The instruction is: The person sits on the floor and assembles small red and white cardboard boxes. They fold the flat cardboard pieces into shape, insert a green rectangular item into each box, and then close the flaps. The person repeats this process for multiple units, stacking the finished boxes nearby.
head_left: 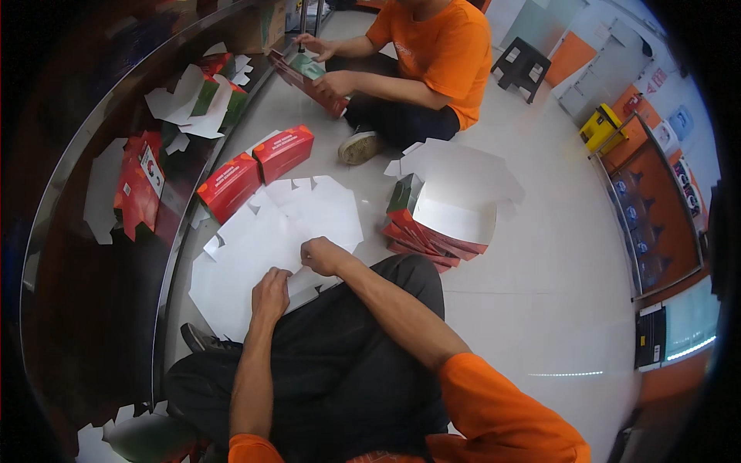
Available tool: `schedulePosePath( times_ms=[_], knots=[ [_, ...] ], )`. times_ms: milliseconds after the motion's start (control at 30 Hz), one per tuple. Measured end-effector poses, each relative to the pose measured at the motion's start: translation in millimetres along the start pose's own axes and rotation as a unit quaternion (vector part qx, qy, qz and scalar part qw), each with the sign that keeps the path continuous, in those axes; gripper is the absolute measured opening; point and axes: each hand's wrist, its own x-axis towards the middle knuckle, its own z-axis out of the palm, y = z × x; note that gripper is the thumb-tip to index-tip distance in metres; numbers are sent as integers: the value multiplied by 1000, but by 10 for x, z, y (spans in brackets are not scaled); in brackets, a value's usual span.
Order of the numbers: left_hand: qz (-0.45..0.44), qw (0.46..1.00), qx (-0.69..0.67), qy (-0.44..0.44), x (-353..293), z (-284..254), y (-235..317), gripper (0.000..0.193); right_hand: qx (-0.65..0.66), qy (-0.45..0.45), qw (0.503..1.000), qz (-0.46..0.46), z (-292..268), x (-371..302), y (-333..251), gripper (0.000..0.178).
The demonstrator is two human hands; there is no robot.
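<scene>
A large unfolded box blank [266, 231], white side up with slits along its edges, lies on the floor and against my crossed legs. My left hand [270, 295] pinches its near part, fingers curled. Just to the right and a little farther away, my right hand [324, 256] is closed on the same cardboard, its fingertips bent down at a fold. What lies under the fingertips is hidden. Beyond the blank stand two folded red boxes [230, 185], side by side. To the right, a stack of red and green boxes [440, 243] carries a white-lined one with its lid raised.
Opposite me a person in an orange shirt [440, 54] sits holding a red and green box [309, 77]. More partly folded boxes [140, 181] lie on the dark shelf [93, 309] at left. A black stool [521, 68] and a yellow bin [600, 127] stand farther off.
</scene>
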Motion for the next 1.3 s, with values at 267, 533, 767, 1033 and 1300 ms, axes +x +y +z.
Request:
schedulePosePath(
  times_ms=[267,533,767,1033,1300],
  knots=[
    [-6,996,82,-32,-170,186,-166,19,-37,-111,993,12,-32,-110,-52,39],
    [-81,986,145,8,-106,-26,-172,15,27,-86,994,-65,-88,-149,-233,35],
    [-177,979,-104,17,82,-590,126,18,182,192,963,-42,-246,-183,-139,30],
    [-229,913,-332,-64,76,-795,43,23,220,184,928,-238,-345,-260,-411,30],
    [-182,948,-254,-63,102,-692,100,20,35,164,967,-191,-178,-310,-536,38]
  ],
)
